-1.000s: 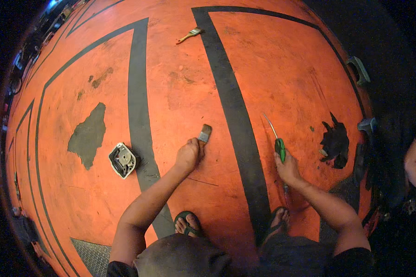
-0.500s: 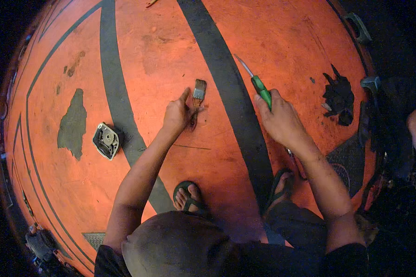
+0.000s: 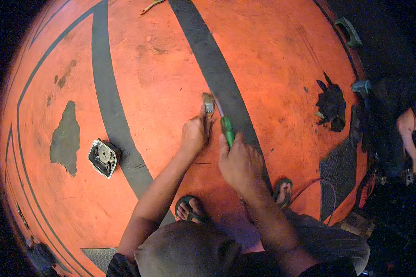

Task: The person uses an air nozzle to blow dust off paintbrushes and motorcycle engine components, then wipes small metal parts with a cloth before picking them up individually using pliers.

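My left hand (image 3: 194, 135) is closed around a flat paintbrush (image 3: 209, 107), its brown bristles pointing away from me and its handle mostly hidden by my fingers. Close on its right, my right hand (image 3: 241, 161) grips a green air blow gun (image 3: 227, 129) with a slim metal nozzle. The nozzle reaches up beside the bristles; I cannot tell whether they touch. Apart from both hands, to the left, a small metal housing (image 3: 103, 159) with a toothed gear inside rests on the orange floor (image 3: 148, 92).
A thin hose (image 3: 310, 183) curves past my right foot. Black crumpled material (image 3: 332, 108) lies on the right, near a dark textured mat (image 3: 339, 171). At the right edge shows another person's arm (image 3: 406, 131). A yellowish-handled tool (image 3: 151, 6) lies at the far edge.
My right hand has swung left with the air blow gun, bringing its nozzle beside the brush. My left hand has shifted slightly right and nearer, still gripping the brush.
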{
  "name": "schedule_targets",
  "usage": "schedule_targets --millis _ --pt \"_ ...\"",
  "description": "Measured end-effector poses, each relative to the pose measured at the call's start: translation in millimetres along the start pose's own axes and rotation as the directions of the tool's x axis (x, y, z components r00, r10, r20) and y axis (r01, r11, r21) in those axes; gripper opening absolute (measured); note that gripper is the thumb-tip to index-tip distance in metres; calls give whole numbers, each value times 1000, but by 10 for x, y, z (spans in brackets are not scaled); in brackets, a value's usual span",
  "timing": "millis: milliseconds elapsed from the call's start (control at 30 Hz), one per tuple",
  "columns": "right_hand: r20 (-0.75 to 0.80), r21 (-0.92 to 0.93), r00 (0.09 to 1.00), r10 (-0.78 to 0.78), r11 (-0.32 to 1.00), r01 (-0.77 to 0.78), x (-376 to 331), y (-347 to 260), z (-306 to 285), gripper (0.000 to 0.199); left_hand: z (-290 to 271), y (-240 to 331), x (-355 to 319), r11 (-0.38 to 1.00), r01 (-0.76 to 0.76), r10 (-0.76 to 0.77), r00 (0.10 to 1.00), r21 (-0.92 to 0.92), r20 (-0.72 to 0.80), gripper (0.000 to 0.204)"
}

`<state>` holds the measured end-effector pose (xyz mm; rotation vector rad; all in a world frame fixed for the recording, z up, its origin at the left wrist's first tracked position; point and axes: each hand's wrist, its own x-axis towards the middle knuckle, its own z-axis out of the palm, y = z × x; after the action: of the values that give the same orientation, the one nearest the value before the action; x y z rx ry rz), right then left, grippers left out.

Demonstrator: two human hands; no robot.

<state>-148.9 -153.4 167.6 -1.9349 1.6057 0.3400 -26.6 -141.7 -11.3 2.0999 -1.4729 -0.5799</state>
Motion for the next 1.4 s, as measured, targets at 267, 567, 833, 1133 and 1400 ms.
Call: schedule_targets --millis 267,567,833,1133,1400 --pt "16 33 997 80 996 -80 -43 2 144 52 106 -17 -15 998 58 -59 997 -26 -50 63" --pt "2 60 999 39 997 -39 49 78 92 53 169 -30 -38 993 83 -90 992 -80 -88 69" --pt "15 95 999 -41 995 39 44 123 135 50 111 2 -6 983 130 -142 986 -132 -87 72" --pt "22 141 1000 5 990 -8 124 202 114 54 83 2 1 967 197 -210 975 -162 -68 78" --pt "72 239 997 -28 971 10 136 279 139 53 56 21 0 972 173 -191 976 -159 -107 78"
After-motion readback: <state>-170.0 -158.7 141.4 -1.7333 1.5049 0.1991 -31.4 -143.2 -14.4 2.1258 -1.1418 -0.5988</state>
